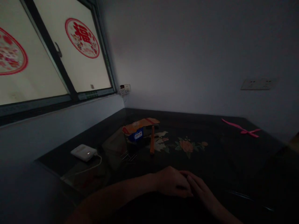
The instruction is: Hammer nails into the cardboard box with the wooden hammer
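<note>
My left hand (174, 184) rests palm down on the dark table (233, 155) near its front edge. Its fingers are dim and lie against my right hand, so their state is unclear. My right hand (203, 190) lies flat beside it with fingers stretched out, fingertips touching the left hand. Nothing shows in either hand. Beyond them lies an orange-handled tool (152, 140), pointing away from me. A small blue box (137, 134) with an open orange flap sits just left of it. Thin metal pins (129, 156) lie in front of the box.
A white power bank (84, 152) with a white cable (93, 168) sits at the left. A pink strip (243, 129) lies at the far right. Walls close off the back and left, with a socket (259, 84) and a window (46, 62).
</note>
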`<action>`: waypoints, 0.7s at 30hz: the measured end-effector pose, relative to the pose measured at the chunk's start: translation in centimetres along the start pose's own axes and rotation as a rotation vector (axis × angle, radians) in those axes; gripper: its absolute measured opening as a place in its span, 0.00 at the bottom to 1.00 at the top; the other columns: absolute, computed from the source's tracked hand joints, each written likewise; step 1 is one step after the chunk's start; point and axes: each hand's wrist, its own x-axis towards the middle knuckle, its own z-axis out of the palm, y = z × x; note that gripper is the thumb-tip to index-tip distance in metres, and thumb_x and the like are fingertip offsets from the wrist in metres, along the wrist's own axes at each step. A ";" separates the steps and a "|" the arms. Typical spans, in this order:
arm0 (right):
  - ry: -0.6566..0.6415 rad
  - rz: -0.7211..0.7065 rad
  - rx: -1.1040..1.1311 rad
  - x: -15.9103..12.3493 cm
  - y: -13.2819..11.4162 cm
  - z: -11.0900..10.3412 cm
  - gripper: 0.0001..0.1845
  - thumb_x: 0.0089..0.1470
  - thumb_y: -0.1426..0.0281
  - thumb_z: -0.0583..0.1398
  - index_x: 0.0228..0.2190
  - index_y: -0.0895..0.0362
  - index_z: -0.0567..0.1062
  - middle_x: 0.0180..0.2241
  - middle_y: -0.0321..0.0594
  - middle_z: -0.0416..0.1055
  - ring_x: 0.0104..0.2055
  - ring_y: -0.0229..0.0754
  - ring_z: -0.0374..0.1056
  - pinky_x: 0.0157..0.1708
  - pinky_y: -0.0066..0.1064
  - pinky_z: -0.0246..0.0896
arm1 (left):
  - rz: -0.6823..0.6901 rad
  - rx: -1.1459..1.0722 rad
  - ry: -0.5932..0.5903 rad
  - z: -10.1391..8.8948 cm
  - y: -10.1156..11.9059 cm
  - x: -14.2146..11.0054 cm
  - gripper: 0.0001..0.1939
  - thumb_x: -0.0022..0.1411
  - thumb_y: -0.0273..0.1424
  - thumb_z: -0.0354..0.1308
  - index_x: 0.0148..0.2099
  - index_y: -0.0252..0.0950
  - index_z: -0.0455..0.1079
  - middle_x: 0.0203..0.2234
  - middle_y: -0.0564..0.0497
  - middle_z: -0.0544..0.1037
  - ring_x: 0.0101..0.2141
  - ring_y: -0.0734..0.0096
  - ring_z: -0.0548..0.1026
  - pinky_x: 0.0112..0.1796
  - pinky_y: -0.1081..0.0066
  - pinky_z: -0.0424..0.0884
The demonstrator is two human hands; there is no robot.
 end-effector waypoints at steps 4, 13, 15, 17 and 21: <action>-0.082 -0.091 -0.047 0.0 -0.2 0.0 0.25 0.58 0.52 0.51 0.45 0.54 0.76 0.48 0.45 0.74 0.53 0.51 0.66 0.55 0.43 0.56 | -0.422 0.185 0.373 -8.5 -3.7 -3.1 0.16 0.67 0.36 0.44 0.39 0.35 0.72 0.33 0.49 0.78 0.35 0.71 0.75 0.39 0.74 0.67; -0.123 -0.195 -0.098 0.0 -0.2 0.1 0.21 0.61 0.58 0.50 0.42 0.56 0.76 0.46 0.45 0.74 0.50 0.48 0.68 0.52 0.39 0.59 | -1.209 0.583 0.215 -17.7 -15.3 -12.2 0.46 0.49 0.57 0.55 0.64 0.40 0.52 0.61 0.38 0.59 0.59 0.42 0.56 0.55 0.48 0.54; -0.124 -0.200 -0.110 0.0 -0.3 0.1 0.21 0.61 0.58 0.50 0.42 0.56 0.76 0.46 0.45 0.75 0.50 0.48 0.68 0.52 0.39 0.60 | -1.316 0.545 0.138 -16.9 -16.4 -13.0 0.52 0.46 0.62 0.52 0.67 0.42 0.45 0.63 0.37 0.53 0.60 0.40 0.53 0.54 0.45 0.53; -0.129 -0.194 -0.117 0.1 -0.3 0.1 0.20 0.61 0.58 0.50 0.42 0.55 0.76 0.46 0.44 0.75 0.51 0.47 0.68 0.52 0.39 0.59 | -1.391 0.505 0.077 -16.1 -17.3 -13.4 0.54 0.45 0.65 0.47 0.68 0.44 0.39 0.64 0.37 0.50 0.61 0.40 0.53 0.54 0.46 0.54; -0.113 -0.178 -0.146 0.5 0.0 0.2 0.18 0.61 0.59 0.50 0.41 0.53 0.76 0.46 0.42 0.75 0.50 0.46 0.68 0.52 0.38 0.60 | -1.389 0.514 0.079 -15.4 -18.3 -13.7 0.54 0.44 0.67 0.45 0.67 0.49 0.38 0.63 0.41 0.54 0.59 0.41 0.56 0.53 0.48 0.56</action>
